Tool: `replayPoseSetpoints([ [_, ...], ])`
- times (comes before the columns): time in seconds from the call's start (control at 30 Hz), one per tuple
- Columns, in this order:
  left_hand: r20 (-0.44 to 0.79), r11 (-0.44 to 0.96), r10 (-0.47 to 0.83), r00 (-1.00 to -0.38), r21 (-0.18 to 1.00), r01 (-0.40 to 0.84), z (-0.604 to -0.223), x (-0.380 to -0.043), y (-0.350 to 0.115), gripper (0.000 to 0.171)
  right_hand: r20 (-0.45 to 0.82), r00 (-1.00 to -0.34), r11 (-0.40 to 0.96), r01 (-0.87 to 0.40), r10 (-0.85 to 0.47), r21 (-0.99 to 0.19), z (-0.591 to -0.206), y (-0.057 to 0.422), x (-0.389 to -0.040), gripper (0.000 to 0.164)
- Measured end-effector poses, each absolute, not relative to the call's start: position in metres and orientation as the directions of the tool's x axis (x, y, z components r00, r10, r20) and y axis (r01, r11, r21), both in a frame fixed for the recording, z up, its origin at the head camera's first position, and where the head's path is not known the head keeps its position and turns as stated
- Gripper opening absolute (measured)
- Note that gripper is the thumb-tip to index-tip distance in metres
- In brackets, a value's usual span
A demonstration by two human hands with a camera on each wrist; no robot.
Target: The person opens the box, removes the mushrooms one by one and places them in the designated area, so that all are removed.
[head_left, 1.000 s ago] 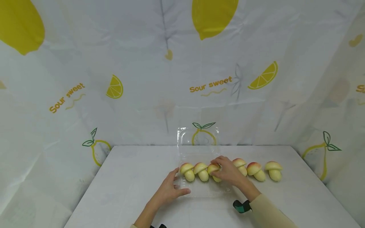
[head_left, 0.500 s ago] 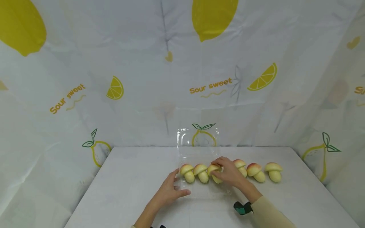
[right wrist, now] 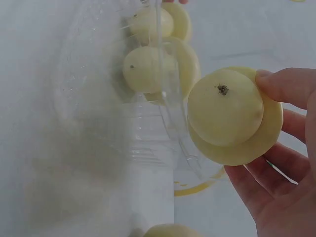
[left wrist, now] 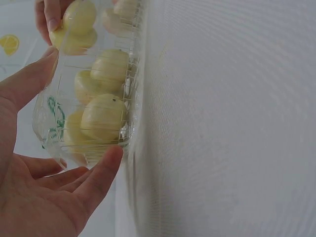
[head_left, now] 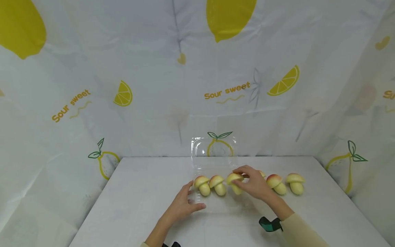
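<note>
A clear plastic box (head_left: 220,206) lies on the table with its lid (head_left: 195,146) raised at the back. My left hand (head_left: 182,206) holds its near left corner, thumb along the front side and fingers at the left end. Two pale yellow mushroom-shaped pieces with reddish caps, one at the left end (head_left: 203,189) and one beside it (head_left: 219,189), lie in the box. My right hand (head_left: 254,183) pinches a third mushroom-shaped piece (right wrist: 227,108) by its cap between thumb and fingertips. In the right wrist view this piece stands above the box's rim.
On the white table (head_left: 148,185), to the right of the box, more mushroom-shaped pieces lie in a row, one at the far right (head_left: 296,187) and another nearer (head_left: 277,187). My right hand partly covers one more. A lemon-print sheet (head_left: 154,127) hangs behind the table.
My right hand has raised the third mushroom-shaped piece and shifted it slightly right, away from the two beside it. My left hand has stayed at the box.
</note>
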State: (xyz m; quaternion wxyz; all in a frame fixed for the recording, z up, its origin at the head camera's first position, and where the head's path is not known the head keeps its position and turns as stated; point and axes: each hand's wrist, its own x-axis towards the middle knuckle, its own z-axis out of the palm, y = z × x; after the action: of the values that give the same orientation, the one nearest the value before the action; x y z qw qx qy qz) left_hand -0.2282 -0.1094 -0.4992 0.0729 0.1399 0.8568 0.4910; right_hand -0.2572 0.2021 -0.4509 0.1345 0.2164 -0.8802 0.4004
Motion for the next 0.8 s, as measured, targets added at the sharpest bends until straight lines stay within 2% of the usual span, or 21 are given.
replayPoseSetpoints([
  [0.43,0.005,0.475,0.312,-0.950,0.865,0.161,-0.497,-0.228,-0.109,0.103,0.464,-0.845,0.597,-0.521,-0.265,-0.609,-0.435,0.221,-0.240,0.026],
  [0.8,0.001,0.474,0.307,-0.952,0.867,0.153,-0.497,-0.227,-0.109,0.103,0.446,-0.862,0.640,-0.488,-0.242,-0.594,-0.429,0.241,-0.229,0.029],
])
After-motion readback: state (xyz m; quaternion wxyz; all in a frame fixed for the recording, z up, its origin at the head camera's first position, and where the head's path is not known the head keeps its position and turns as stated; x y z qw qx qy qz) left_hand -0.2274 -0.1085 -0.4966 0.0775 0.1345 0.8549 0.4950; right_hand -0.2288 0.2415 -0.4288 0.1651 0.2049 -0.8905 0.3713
